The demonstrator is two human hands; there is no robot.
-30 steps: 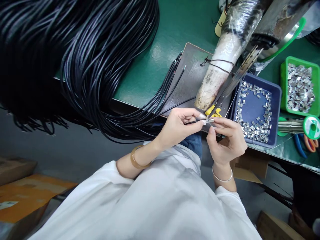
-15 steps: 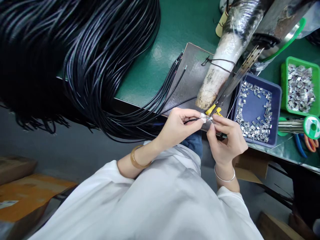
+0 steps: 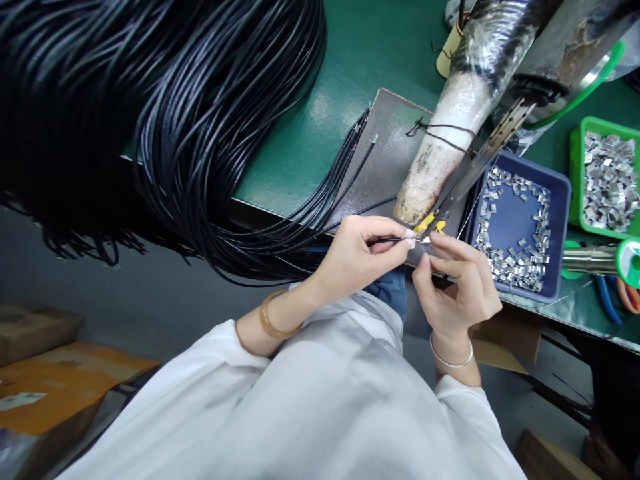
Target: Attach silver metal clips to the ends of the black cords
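My left hand [image 3: 350, 257] is closed in a pinch on a black cable [image 3: 387, 240], close to the cable's end. A small shiny metal piece [image 3: 425, 241] sits at that end, between my two hands. My right hand [image 3: 457, 280] is just to the right, its thumb and index finger slightly apart beside the metal piece. Directly behind the fingertips is the tip of a soldering iron [image 3: 453, 193] in a slanted holder, with yellow clips [image 3: 425, 223] near it. How the metal piece meets the cable is too small to tell.
A large bundle of black cables [image 3: 225, 100] covers the left of the green table [image 3: 370, 40]. Several stripped cable ends lie on a grey board [image 3: 385, 140]. To the right are a blue tray [image 3: 515, 220] and a green basket [image 3: 575, 173] of metal pieces, and a solder spool [image 3: 627, 260]. A wrapped duct [image 3: 435, 153] slants overhead.
The view has shifted slightly. My right thumb has drawn a little away from the metal piece, widening the gap to the index finger. My left hand keeps its pinch on the cable.
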